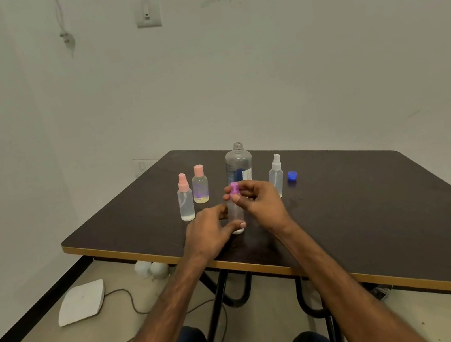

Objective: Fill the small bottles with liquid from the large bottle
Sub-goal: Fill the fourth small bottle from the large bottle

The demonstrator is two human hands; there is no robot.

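Note:
A small clear bottle (236, 213) with a purple spray top (234, 188) stands near the table's front edge. My left hand (209, 231) grips its lower body, thumb across the base. My right hand (259, 199) pinches the purple top between thumb and fingers. Behind them the large clear bottle (238, 164) stands uncapped, with a blue and white label. Its blue cap (292, 176) lies to the right on the table. Two pink-topped small bottles (185, 198) (200, 185) stand at the left, and a white-topped spray bottle (276, 174) stands right of my hand.
The dark table (373, 205) has a tan front edge. On the floor at the left lie a white flat pad (82, 302), a cable and two white round objects (151, 268). My knees show below the table.

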